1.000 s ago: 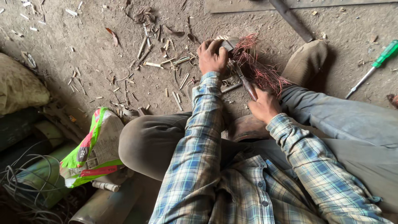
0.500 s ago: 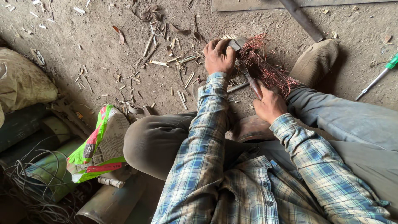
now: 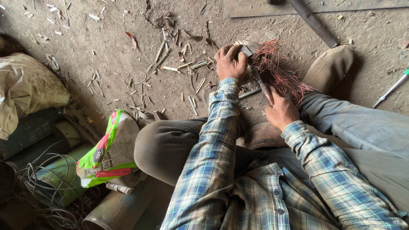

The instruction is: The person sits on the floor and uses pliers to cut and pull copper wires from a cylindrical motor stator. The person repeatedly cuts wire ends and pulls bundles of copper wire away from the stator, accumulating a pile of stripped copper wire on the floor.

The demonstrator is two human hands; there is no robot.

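I sit on a dusty floor with my legs folded. My left hand (image 3: 230, 62) is closed over the near end of a bundle of thin copper-coloured wires (image 3: 279, 72) and presses it down on the ground. My right hand (image 3: 280, 112) grips the handle of a pair of pliers or cutters (image 3: 259, 80), whose metal head lies against the wire bundle right beside my left hand. The loose wire ends fan out to the right, toward my shoe (image 3: 329, 68).
Bits of stripped cable sheath and wood chips (image 3: 170, 64) litter the floor. A green-and-white printed bag (image 3: 108, 149), metal cylinders (image 3: 115, 208) and a coil of wire (image 3: 38, 187) lie at my left. A green-handled screwdriver (image 3: 392, 88) lies far right, a metal bar (image 3: 313, 21) at top.
Both hands have kept their hold on the wire bundle and the tool, with only small shifts. The camera view drifted slightly.
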